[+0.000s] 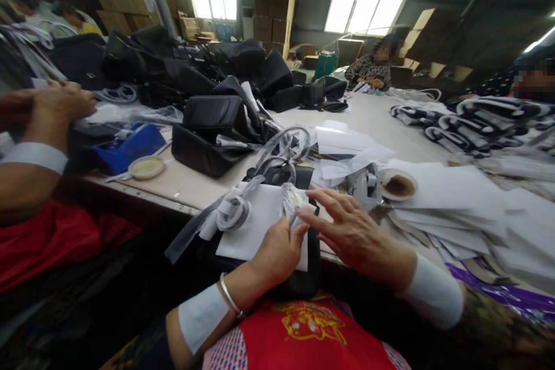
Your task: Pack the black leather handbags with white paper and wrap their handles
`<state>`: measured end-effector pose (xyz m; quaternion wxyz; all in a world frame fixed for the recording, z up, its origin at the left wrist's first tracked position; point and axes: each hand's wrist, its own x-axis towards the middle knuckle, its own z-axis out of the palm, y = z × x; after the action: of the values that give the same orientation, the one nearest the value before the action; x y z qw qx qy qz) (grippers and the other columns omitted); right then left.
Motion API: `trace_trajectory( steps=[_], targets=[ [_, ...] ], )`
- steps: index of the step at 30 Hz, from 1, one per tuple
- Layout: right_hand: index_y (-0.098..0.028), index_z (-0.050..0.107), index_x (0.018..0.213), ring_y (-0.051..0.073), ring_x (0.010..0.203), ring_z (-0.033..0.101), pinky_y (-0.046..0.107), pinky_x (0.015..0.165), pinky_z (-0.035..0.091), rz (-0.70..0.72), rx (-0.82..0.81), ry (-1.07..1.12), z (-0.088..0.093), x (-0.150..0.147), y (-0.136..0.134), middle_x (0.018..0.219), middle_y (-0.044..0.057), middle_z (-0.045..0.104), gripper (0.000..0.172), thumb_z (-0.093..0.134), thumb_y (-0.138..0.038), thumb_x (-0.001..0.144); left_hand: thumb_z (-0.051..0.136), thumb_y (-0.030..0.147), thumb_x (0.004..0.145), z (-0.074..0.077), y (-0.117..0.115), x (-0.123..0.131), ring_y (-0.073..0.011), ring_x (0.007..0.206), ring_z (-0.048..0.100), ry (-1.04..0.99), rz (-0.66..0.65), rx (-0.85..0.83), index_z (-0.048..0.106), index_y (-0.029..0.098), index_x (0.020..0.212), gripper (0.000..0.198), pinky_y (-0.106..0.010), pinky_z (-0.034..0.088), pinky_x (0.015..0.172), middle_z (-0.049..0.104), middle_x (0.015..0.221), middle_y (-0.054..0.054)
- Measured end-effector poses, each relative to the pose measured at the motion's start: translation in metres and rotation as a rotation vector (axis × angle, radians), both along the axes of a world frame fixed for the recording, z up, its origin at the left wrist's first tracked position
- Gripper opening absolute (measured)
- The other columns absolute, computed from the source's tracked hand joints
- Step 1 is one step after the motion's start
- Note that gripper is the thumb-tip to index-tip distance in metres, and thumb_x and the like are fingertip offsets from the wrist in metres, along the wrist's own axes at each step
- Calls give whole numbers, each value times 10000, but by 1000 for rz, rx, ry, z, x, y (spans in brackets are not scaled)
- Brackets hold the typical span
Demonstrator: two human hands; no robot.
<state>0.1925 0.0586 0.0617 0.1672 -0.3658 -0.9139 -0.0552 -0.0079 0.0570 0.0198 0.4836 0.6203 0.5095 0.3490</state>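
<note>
A black bag (pixel 311 277) lies at the table's front edge with a white paper sheet (pixel 249 240) on it. My left hand (pixel 277 250) is closed, pinching the whitish wrapped end (pixel 293 199) of a strap above the sheet. My right hand (pixel 353 231) is open, its fingers stretched and apart, the fingertips at that wrapped end; whether they press on it I cannot tell. Left of my hands is a coil of plastic-wrapped strap (pixel 234 212) on the paper. Another wrapped strap (pixel 299 133) loops up behind it.
A black bag (pixel 212 133) stands behind on the table, before a heap of black bags (pixel 186 72). Rightward are a dish of brown stuff (pixel 398 185), loose white papers (pixel 451 191) and stacked striped pieces (pixel 481 121). A co-worker's hands (pixel 60 104), a blue tape dispenser (pixel 130 147) and a pale dish (pixel 147 166) are left.
</note>
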Motion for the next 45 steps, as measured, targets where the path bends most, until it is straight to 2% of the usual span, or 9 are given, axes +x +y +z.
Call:
trace_trajectory(
  steps=[3,7,12,18,23,27,29,37,45],
  targets=[
    [-261,562,1381,356,1466,320,538,1099,345,203,44,-173,10,-26,38,1614,119,361,426,570,-199,960,429,368,992,1,3,-3,-297,1026,697,131,-112,61,673,133,1106,358,-387,527,845,744,1065,-166],
    [-162,690,1013,324,1404,415,475,1082,360,352,27,-265,-1,-43,62,1406,112,596,181,539,-260,991,436,360,989,-2,9,-9,-315,1132,658,181,-156,83,629,118,1169,358,-428,492,945,713,1170,-178],
    [-144,686,909,312,1348,482,436,1065,371,268,-36,-222,-19,-41,59,1146,107,702,166,560,-237,964,437,441,999,-6,13,-15,-278,1064,665,113,-255,32,652,155,1145,386,-391,493,935,729,1123,-127],
    [-139,680,1045,314,1384,442,442,1077,382,184,-58,-121,-32,-33,48,1340,119,639,196,526,-235,970,399,433,1006,-17,17,-10,-283,1061,654,136,-262,79,654,152,1156,408,-403,482,938,718,1149,-142],
    [-148,484,1442,280,1417,415,432,1109,414,-113,-79,58,-42,-2,42,1543,155,455,503,521,-214,945,381,457,1008,-19,23,-8,-272,965,668,234,-256,57,674,179,1075,409,-376,490,890,735,1023,-113],
    [-77,651,1196,285,1090,676,430,933,542,-717,-252,-7,-68,34,54,1167,227,683,345,436,-56,927,403,490,994,-17,24,-8,-279,931,677,276,-242,22,672,166,1098,433,-365,495,865,738,965,-109],
    [-60,709,992,296,878,727,445,813,575,-848,-309,-47,-84,46,65,945,226,713,281,452,-4,893,409,501,990,-17,24,-8,-280,911,682,276,-233,11,674,160,1096,445,-356,497,844,739,933,-105],
    [-139,746,830,247,776,705,400,815,554,-859,-296,-40,-107,51,75,814,159,711,258,520,-39,904,448,569,954,-14,22,-8,-282,744,686,216,-202,-47,683,167,1165,511,-328,505,669,700,715,-57],
    [-174,684,817,193,737,613,291,683,474,-877,-147,-5,-97,69,-3,841,88,673,251,495,-234,971,548,706,834,-23,30,-5,-262,582,636,181,-132,-100,719,186,990,569,-309,475,502,620,560,-25]
  ],
)
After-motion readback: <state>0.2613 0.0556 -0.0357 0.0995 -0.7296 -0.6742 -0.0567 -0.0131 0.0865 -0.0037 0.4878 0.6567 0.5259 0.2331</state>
